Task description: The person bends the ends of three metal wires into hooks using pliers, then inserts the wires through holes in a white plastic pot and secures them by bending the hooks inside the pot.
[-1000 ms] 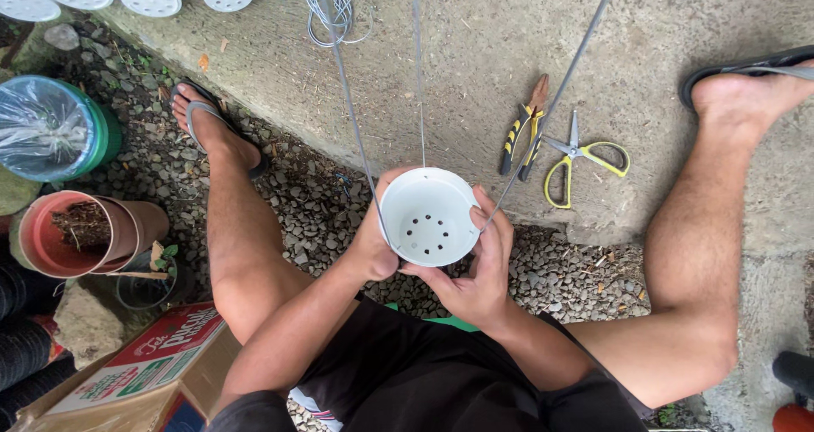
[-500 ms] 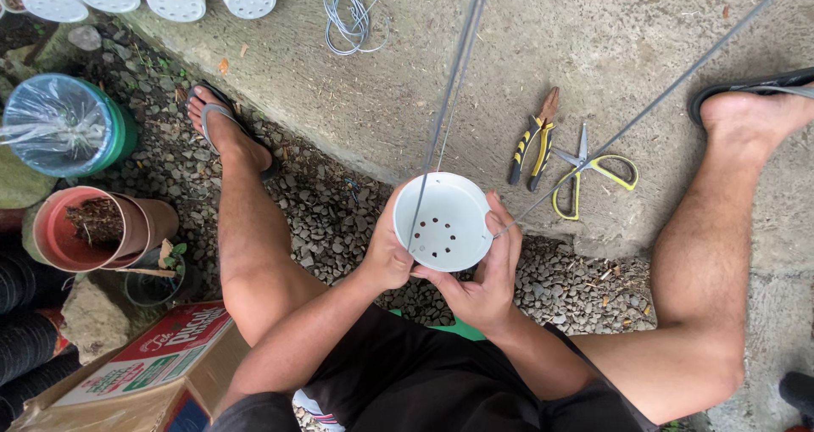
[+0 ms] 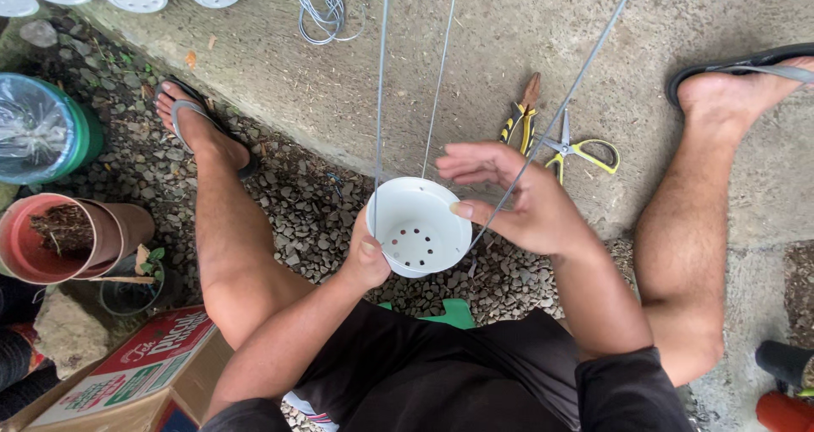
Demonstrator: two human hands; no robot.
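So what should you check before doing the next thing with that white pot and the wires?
1. Left hand grips the white pot at its rim: ok.
2. Right hand is on a wire: ok, the right-side wire passes between its fingers.
3. All three wires run up from the pot without crossing: ok in the head view; their top ends are out of sight.
4. Wires fastened to the rim: cannot tell.
5. Pliers and yellow-handled scissors close by on the concrete: ok.
6. Pot upright, holes at the bottom: ok.
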